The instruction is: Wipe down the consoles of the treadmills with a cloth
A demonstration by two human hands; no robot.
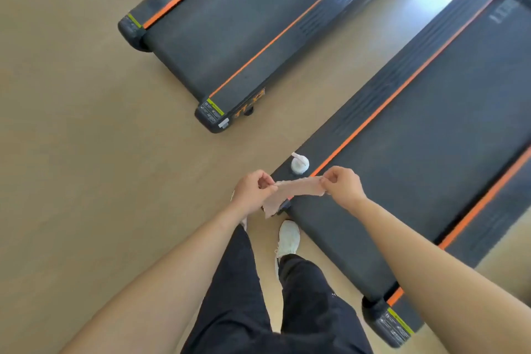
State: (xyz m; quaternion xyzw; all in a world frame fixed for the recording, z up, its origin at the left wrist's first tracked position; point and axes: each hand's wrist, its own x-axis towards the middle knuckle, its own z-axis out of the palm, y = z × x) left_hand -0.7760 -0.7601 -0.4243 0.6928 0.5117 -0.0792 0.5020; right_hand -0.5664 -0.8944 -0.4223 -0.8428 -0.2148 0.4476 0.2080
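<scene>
We see a small pinkish cloth [293,191] stretched between both hands, out in front of the body. The left hand [253,191] pinches one end of it between thumb and fingertips, with the other fingers curled in. The right hand [343,187] pinches the other end the same way, so the cloth's upper edge runs nearly level from one hand to the other. A loose part of the cloth hangs down below the left hand, just beside the wrist. Both forearms are bare and reach in from the bottom corners.

Seen from above, the cloth lies over the near left edge of a treadmill [416,169] whose dark belt runs away toward the upper right, edged with an orange stripe. We cannot tell how high the cloth sits above that deck. A white bottle [299,164] with a nozzle top stands on the treadmill's side rail, just beyond the cloth and between the two hands.

A second treadmill [230,34] lies farther off to the upper left, parallel to the first, with tan floor [86,152] between them. Neither treadmill's console shows here. Below the hands we see dark trousers [258,310] and a white shoe [288,238] planted on the floor next to the near treadmill.
</scene>
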